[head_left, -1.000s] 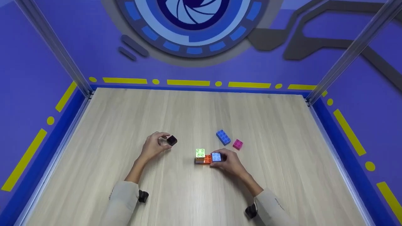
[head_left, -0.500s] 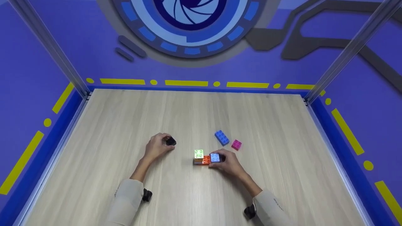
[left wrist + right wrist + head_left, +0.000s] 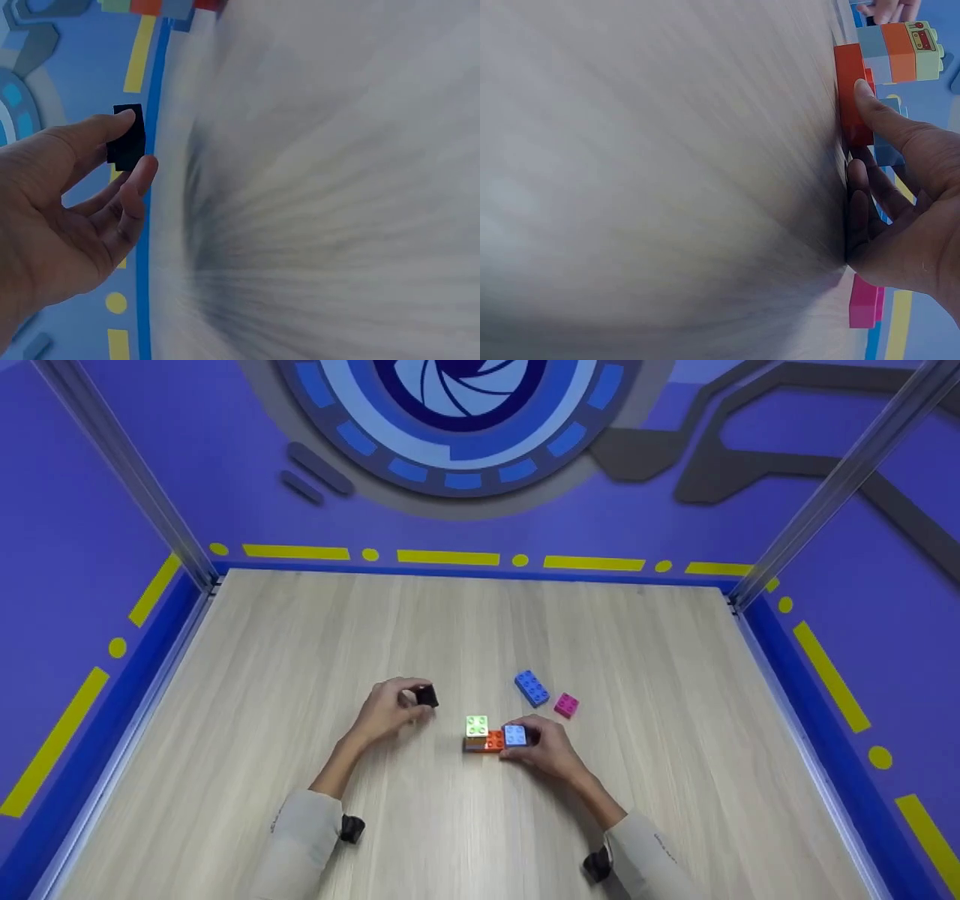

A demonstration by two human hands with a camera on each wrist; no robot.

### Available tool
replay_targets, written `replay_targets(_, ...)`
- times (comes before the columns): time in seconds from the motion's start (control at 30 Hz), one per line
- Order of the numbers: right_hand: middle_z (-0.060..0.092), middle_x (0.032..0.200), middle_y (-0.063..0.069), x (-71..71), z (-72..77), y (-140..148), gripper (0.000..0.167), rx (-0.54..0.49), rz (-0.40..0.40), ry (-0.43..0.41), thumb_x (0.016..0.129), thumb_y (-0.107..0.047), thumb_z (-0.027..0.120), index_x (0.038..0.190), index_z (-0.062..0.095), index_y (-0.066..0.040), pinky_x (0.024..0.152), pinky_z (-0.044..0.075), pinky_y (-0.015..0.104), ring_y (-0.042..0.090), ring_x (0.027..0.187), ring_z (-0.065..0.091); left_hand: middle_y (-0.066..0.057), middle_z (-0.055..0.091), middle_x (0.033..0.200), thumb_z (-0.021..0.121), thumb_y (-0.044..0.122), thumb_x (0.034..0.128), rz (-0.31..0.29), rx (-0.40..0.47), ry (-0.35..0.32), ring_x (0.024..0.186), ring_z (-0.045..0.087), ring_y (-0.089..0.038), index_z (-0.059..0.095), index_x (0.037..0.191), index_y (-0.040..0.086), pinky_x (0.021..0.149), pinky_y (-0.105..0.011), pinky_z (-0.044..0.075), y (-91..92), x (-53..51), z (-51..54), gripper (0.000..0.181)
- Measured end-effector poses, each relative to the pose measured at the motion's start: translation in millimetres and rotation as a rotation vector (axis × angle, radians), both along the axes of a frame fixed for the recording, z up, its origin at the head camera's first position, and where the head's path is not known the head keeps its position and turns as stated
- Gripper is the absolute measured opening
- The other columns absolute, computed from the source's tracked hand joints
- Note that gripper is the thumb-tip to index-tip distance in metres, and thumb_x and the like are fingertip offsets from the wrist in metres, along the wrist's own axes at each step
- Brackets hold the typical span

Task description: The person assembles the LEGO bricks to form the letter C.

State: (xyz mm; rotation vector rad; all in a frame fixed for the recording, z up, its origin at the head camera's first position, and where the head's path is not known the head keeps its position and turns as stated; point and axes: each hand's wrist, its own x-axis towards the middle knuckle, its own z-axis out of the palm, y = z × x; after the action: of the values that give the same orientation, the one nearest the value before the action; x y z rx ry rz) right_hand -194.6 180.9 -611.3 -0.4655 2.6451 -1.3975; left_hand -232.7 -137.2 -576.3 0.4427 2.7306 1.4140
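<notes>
My left hand (image 3: 386,710) pinches a black toy brick (image 3: 427,695) between thumb and fingers; in the left wrist view the black brick (image 3: 129,138) appears held off the table. To its right stands a joined brick build with a long red base brick (image 3: 850,94). A stack of grey-blue, orange (image 3: 898,52) and light green (image 3: 477,726) bricks rises on its left end, the green one printed. A light blue brick (image 3: 514,736) sits on its right end. My right hand (image 3: 553,746) grips that right end, thumb against the red base. Its fingertips are partly hidden.
Beyond my right hand lie a loose blue brick (image 3: 532,688) with several studs and a small pink brick (image 3: 567,705). Purple panels with metal corner posts enclose the wooden table (image 3: 360,622) at the back and sides.
My left hand has moved right, towards the brick build, and the black brick has turned in its fingers. The right hand keeps its grip on the build in the same place.
</notes>
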Motion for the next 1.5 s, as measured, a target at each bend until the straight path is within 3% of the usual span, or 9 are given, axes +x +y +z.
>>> replay_targets(0.1,0.074,0.110,0.009,-0.2,-0.2,0,0.042,-0.008,-0.005,0.000,0.078,-0.018,0.089,0.115,0.074,-0.007,0.088,0.050,0.026,0.021,0.102,0.064,-0.021,0.071,0.120,0.078,0.005,0.0882,-0.055,0.028,-0.007,0.083,0.071,-0.025,0.069,0.129,0.003,0.070,-0.023,0.053,5.4,1.8,7.8,0.042)
replay_targets(0.3,0.073,0.114,0.008,1.5,1.6,0,0.043,-0.003,-0.021,-0.026,0.078,-0.019,0.088,0.117,0.073,-0.009,0.091,0.051,0.026,0.021,0.106,0.065,-0.016,0.071,0.120,0.078,0.014,0.0901,-0.128,0.027,-0.015,0.083,0.067,-0.018,0.069,0.129,0.006,0.067,-0.022,0.050,20.7,7.6,20.6,0.041)
replay_targets(0.5,0.073,0.114,0.007,2.1,3.0,-2,0.043,-0.009,-0.013,-0.041,0.079,-0.019,0.088,0.118,0.073,-0.010,0.094,0.051,0.028,0.021,0.108,0.065,-0.015,0.072,0.120,0.078,0.017,0.0905,-0.197,0.049,0.004,0.082,0.067,-0.017,0.068,0.129,0.006,0.067,-0.022,0.049,33.5,14.6,26.8,0.041)
replay_targets(0.87,0.074,0.110,0.009,1.2,0.5,-3,0.042,0.006,-0.004,0.017,0.077,-0.018,0.089,0.114,0.074,-0.006,0.087,0.050,0.027,0.020,0.100,0.063,-0.009,0.073,0.118,0.078,0.018,0.0905,-0.269,0.012,0.023,0.084,0.066,-0.015,0.071,0.123,0.008,0.075,-0.023,0.051,47.5,22.2,27.2,0.034)
replay_targets(0.93,0.074,0.110,0.009,1.3,0.1,-2,0.042,0.004,-0.004,0.018,0.077,-0.019,0.089,0.114,0.074,-0.007,0.088,0.050,0.027,0.020,0.101,0.064,-0.010,0.073,0.120,0.078,0.018,0.0911,-0.274,0.013,0.032,0.084,0.066,-0.016,0.070,0.123,0.008,0.075,-0.028,0.054,48.2,23.0,27.0,0.035)
replay_targets(1.17,0.075,0.110,0.010,1.2,0.9,-2,0.043,-0.006,-0.005,0.021,0.076,-0.018,0.089,0.115,0.074,-0.007,0.091,0.052,0.029,0.024,0.103,0.067,-0.009,0.073,0.119,0.078,0.019,0.0912,-0.312,0.021,0.048,0.086,0.068,-0.019,0.070,0.126,0.009,0.068,-0.020,0.050,50.1,25.5,27.0,0.037)
replay_targets(1.5,0.074,0.112,0.011,1.1,0.3,-2,0.044,0.009,-0.014,0.022,0.076,-0.019,0.089,0.115,0.073,-0.006,0.093,0.053,0.033,0.026,0.105,0.067,-0.009,0.072,0.120,0.079,0.021,0.0901,-0.305,0.021,0.062,0.090,0.070,-0.025,0.069,0.128,0.011,0.070,-0.021,0.051,53.1,28.4,22.5,0.041)
